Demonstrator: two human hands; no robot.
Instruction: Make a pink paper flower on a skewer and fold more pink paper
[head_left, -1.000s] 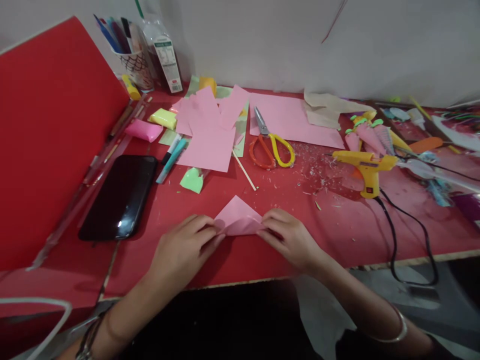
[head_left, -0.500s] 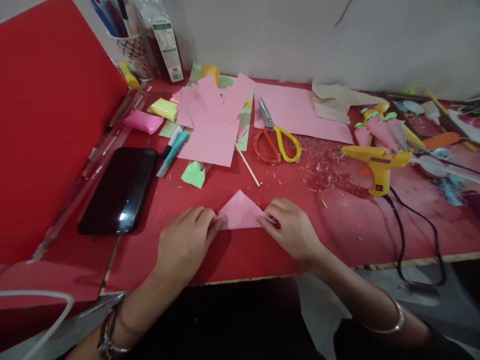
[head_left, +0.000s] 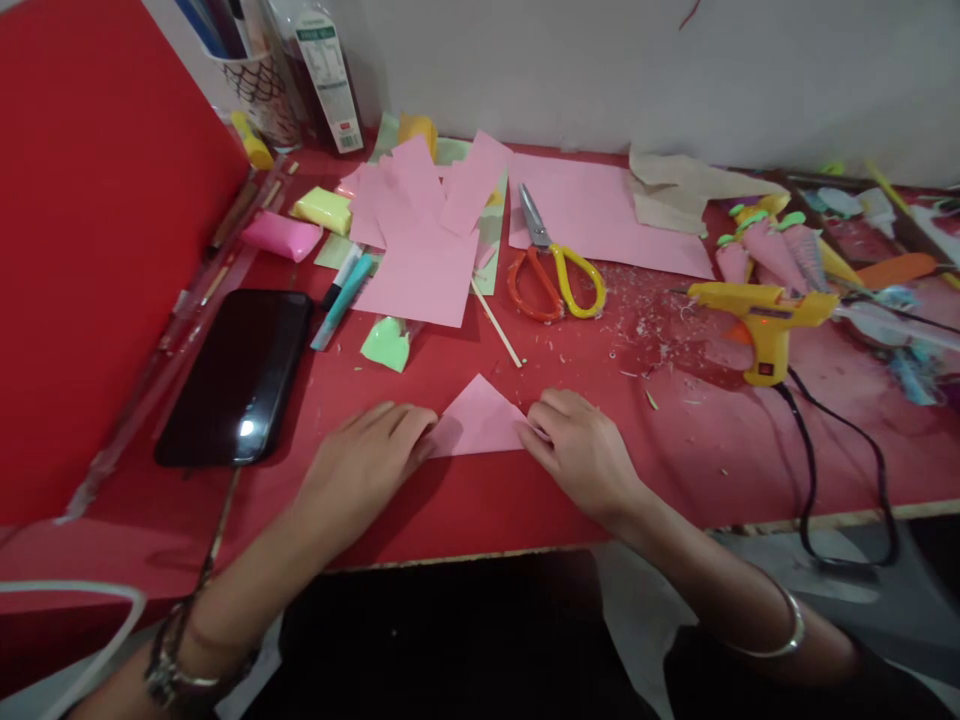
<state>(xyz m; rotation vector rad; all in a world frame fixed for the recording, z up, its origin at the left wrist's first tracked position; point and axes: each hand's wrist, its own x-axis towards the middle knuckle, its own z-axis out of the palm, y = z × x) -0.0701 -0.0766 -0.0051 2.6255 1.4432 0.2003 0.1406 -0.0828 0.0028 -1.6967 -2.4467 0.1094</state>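
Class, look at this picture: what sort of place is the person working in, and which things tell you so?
Probably a home craft desk. Both hands press a folded pink paper on a red table, with scissors and a glue gun nearby.

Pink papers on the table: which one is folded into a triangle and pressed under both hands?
The small pink triangle at the near edge, between the left hand and right hand. The other pink sheets lie flat and untouched farther back.

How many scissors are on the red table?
1: the scissors with one orange and one yellow handle lie behind the folded pink paper, left of the glue gun. Others may hide under papers.
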